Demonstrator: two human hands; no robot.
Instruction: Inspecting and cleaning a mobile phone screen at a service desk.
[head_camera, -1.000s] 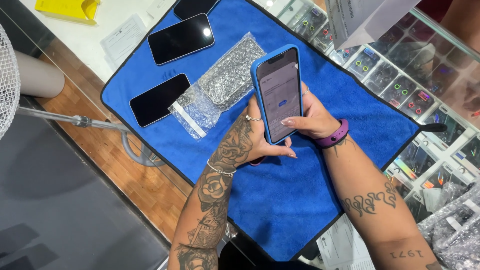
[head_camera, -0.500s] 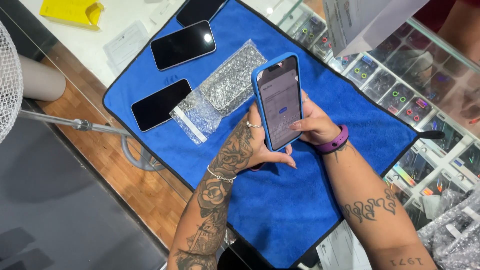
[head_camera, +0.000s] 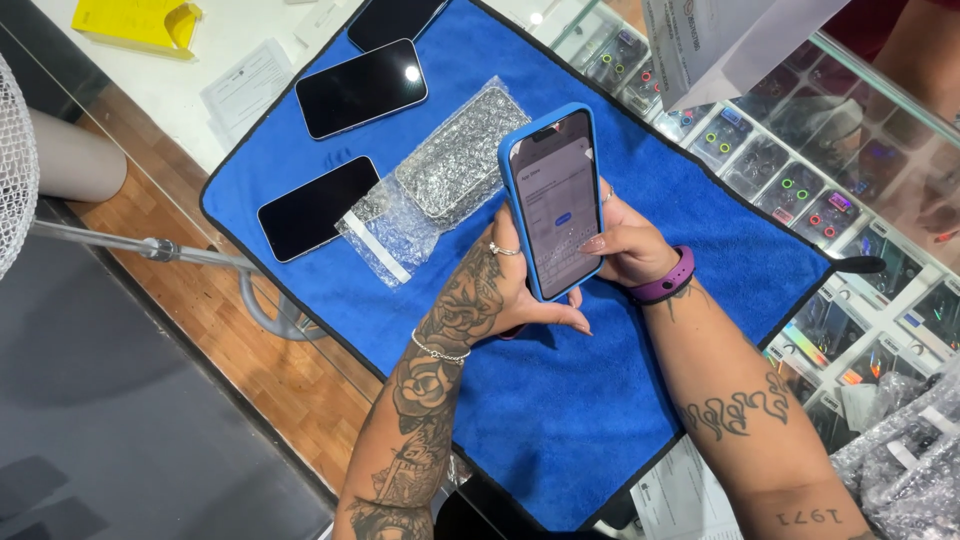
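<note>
Over the middle of the blue cloth (head_camera: 560, 400) you held a phone in a blue case (head_camera: 553, 200) upright between both hands, its lit screen facing you. Your left hand (head_camera: 500, 290) was wrapped around the phone's lower left edge and back, fingers curled closed beneath it, a ring on one finger and a thin bracelet at the wrist. Your right hand (head_camera: 625, 245) clasped the lower right edge, thumb laid over the bottom of the screen, a purple band (head_camera: 665, 283) around that wrist. The phone was lifted clear of the cloth, not resting on it.

Just left of the phone, on the cloth, lay a glittery silver case (head_camera: 460, 150) with a clear bubble-wrap bag (head_camera: 390, 235) spread beside it. Farther left lay two dark phones, one (head_camera: 318, 205) near the cloth's edge and another (head_camera: 360, 88) above it, with a third dark phone (head_camera: 395, 18) partly cut off at the top. Beyond the cloth, on the white counter top, sat a yellow packet (head_camera: 135, 20) and a printed paper slip (head_camera: 245, 85).

To your right, the glass display counter (head_camera: 800, 200) showed rows of small packaged items beneath it, and a white paper sheet (head_camera: 720, 45) hung over it. Nothing lay between your hands and the phone.
</note>
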